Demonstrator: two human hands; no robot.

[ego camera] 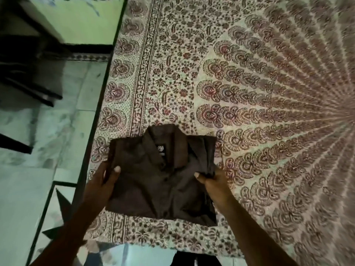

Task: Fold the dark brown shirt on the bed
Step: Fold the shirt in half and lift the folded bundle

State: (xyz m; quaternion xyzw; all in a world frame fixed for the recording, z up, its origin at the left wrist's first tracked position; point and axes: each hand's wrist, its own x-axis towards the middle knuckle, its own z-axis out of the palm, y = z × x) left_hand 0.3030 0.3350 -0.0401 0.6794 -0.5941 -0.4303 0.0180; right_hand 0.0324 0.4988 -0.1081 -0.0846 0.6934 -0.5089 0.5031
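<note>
The shirt [161, 181] lies folded on the bed [269, 93], collar pointing away. The left hand [103, 181] grips its left edge, the right hand [215, 181] pinches its right edge, equally near.

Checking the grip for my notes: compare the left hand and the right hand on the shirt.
The left hand holds the shirt at its left edge, thumb flat on smooth cloth; the right hand holds the right edge, where the cloth bunches. The left sits near the bed's edge, the right further in. Both grip at about the same height.
</note>
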